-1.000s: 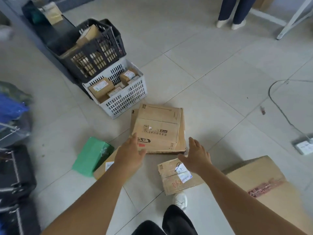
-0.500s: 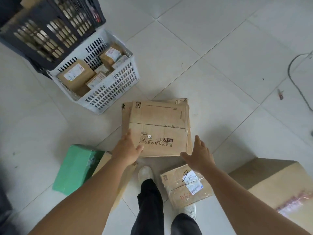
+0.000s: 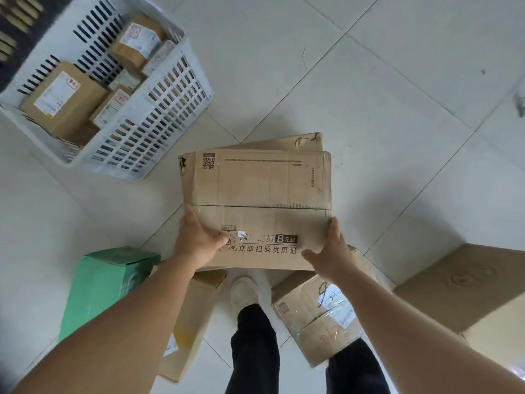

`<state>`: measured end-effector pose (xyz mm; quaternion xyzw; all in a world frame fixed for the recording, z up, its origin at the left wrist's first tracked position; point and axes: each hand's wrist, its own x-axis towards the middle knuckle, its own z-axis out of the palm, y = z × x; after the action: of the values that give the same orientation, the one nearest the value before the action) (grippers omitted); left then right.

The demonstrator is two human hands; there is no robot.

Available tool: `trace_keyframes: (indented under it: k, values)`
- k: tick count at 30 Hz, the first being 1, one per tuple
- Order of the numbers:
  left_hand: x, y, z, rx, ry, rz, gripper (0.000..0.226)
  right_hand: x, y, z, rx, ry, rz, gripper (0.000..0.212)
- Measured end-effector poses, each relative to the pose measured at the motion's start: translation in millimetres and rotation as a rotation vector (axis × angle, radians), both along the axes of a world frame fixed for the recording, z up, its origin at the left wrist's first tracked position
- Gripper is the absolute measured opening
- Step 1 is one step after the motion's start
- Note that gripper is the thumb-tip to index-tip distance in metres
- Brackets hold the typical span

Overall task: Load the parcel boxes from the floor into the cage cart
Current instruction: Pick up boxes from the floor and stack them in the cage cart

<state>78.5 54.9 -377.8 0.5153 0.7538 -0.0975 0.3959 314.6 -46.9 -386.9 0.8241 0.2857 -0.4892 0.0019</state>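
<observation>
The printed box point(image 3: 258, 206) lies flat on the tiled floor point(image 3: 369, 95) at the centre of the view, on top of another flattened carton point(image 3: 308, 142) whose edge shows at its 12 o'clock side. The left hand point(image 3: 196, 243) is on the box's left edge, near its 8 o'clock corner: the thumb lies across the top face pointing toward 3 o'clock, touching the printed mark, while the fingers reach up along the side edge and look wrapped over it; how far they curl underneath cannot be told. The right hand point(image 3: 331, 254) is at the box's 4 o'clock corner, spread wide: the thumb sticks out toward 9 o'clock over the top face and the fingers run up along the right edge toward 12 o'clock, straight rather than curled, touching the cardboard. At 10 o'clock from the box stands a white crate point(image 3: 159, 115) holding several small labelled parcels point(image 3: 62, 98). At 7 o'clock a green box point(image 3: 105, 288) lies on the floor, just beside a narrow brown carton point(image 3: 193, 317). At 5 o'clock a taped box point(image 3: 315, 317) with a white label lies against the person's leg, and at 4 o'clock a large brown box point(image 3: 466, 285) sits near the frame edge. A white shoe point(image 3: 244, 291) stands at 6 o'clock, just below the printed box.
</observation>
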Motion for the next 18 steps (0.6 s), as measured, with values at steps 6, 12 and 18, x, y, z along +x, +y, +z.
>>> trace_keyframes:
  k: [6, 12, 18]
  values:
    - [43, -22, 1, 0.118, -0.013, 0.038, 0.111, 40, -7, -6, 0.092, 0.018, -0.091, 0.101]
    - [152, -22, 15, 0.215, -0.169, -0.085, 0.119, 140, -32, 25, 0.167, -0.097, -0.260, 0.081]
    - [270, -25, 19, 0.248, -0.228, -0.247, 0.110, 234, -62, 30, 0.150, -0.164, -0.419, 0.084]
